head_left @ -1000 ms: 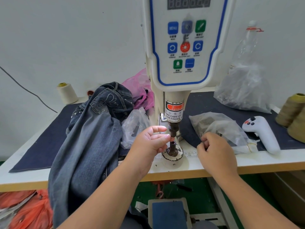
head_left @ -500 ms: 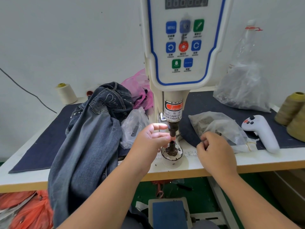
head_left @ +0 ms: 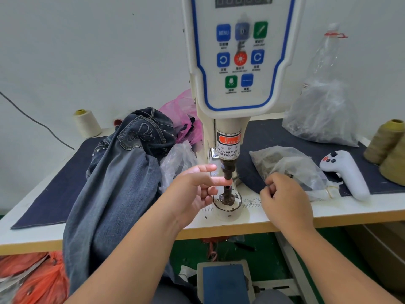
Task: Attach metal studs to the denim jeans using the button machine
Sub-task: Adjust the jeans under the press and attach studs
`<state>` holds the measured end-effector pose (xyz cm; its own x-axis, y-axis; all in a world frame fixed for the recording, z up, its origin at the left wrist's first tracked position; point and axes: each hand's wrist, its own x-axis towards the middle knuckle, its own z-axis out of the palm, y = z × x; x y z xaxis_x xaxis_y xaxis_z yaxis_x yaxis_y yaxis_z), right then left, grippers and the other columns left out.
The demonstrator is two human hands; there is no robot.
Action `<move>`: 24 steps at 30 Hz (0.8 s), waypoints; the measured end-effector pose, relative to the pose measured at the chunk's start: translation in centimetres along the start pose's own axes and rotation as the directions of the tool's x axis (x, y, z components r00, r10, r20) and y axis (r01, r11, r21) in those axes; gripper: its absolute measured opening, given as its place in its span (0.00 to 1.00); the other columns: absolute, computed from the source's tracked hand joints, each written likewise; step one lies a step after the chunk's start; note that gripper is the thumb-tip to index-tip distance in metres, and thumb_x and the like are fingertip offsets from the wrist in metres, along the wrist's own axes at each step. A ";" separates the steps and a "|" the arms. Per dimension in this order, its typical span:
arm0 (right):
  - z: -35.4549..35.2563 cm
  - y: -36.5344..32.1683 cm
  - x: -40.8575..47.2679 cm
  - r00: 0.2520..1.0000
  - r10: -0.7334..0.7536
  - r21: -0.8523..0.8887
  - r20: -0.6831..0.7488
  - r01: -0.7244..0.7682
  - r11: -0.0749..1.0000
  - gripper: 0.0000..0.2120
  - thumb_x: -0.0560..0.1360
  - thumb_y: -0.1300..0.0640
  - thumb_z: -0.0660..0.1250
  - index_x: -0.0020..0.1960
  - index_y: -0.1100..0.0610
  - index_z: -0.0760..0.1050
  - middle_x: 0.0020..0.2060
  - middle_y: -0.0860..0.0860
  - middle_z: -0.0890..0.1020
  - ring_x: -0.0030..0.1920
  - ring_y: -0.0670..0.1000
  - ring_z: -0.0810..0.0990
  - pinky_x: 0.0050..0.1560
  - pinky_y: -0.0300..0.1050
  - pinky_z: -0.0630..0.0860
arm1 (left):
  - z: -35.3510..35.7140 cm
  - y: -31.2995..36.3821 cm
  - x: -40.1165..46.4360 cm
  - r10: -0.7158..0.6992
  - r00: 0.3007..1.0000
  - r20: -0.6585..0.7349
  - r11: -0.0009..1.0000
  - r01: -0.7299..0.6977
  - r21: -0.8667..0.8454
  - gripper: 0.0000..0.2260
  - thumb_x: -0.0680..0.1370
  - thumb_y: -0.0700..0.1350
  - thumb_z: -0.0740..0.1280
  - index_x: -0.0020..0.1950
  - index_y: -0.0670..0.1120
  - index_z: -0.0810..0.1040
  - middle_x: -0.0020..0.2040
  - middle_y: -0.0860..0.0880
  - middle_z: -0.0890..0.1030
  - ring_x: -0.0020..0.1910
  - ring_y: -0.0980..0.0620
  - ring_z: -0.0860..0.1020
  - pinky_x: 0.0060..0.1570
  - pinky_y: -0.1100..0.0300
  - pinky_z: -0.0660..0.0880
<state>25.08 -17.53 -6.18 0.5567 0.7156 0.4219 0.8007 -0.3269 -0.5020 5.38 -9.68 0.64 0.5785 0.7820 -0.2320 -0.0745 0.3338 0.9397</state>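
Left hand (head_left: 192,189): fingers (head_left: 215,183) mostly straight, tips reaching into the gap between the upper punch (head_left: 228,170) and the lower die (head_left: 228,193) of the button machine (head_left: 236,62). Whether a stud sits at the fingertips, can't tell, too small. Right hand (head_left: 285,200): fingers curled into a loose fist, tips pinched together at the mouth of a clear plastic bag (head_left: 291,167) of small parts; what's in the pinch isn't visible. Bag lies on the dark mat (head_left: 274,137) right of the machine. Denim jeans (head_left: 114,181) are heaped on the counter (head_left: 328,213) left of the machine, one leg hanging over the front edge, not under the punch. White handheld controller (head_left: 346,174) lies right of the bag. Thread cones (head_left: 388,143) at far right, one more cone (head_left: 86,123) far left.
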 end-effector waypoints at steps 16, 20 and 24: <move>0.0 0.0 0.0 1.000 -0.003 -0.005 0.001 0.003 1.000 0.06 0.74 0.60 0.67 0.41 0.51 0.73 0.30 0.44 0.72 0.33 0.42 0.71 0.29 0.36 0.61 | -0.1 0.6 -0.4 -0.089 0.996 0.022 0.988 0.091 -0.126 0.18 0.75 0.34 0.57 0.63 0.44 0.72 0.48 0.38 0.86 0.30 0.55 0.73 0.36 0.62 0.73; 0.0 0.0 0.0 1.000 -0.011 -0.013 0.007 0.011 1.000 0.06 0.74 0.60 0.67 0.41 0.51 0.73 0.30 0.44 0.72 0.34 0.42 0.71 0.29 0.36 0.61 | -0.2 0.8 -0.4 -0.113 0.992 0.056 0.980 0.120 -0.157 0.19 0.74 0.35 0.57 0.64 0.43 0.71 0.47 0.38 0.86 0.31 0.54 0.73 0.35 0.62 0.75; -0.1 0.0 0.0 1.000 -0.008 -0.005 0.001 0.008 1.000 0.06 0.74 0.60 0.67 0.41 0.51 0.73 0.30 0.44 0.72 0.34 0.42 0.71 0.29 0.36 0.61 | -0.1 0.7 -0.2 -0.019 0.999 0.040 0.996 0.023 -0.090 0.18 0.75 0.34 0.56 0.63 0.44 0.72 0.45 0.39 0.86 0.32 0.54 0.74 0.41 0.59 0.74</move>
<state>25.10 -17.56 -6.13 0.5502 0.7186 0.4253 0.8062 -0.3245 -0.4947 5.09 -9.55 1.29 0.6115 0.7540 -0.2398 -0.1338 0.3972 0.9079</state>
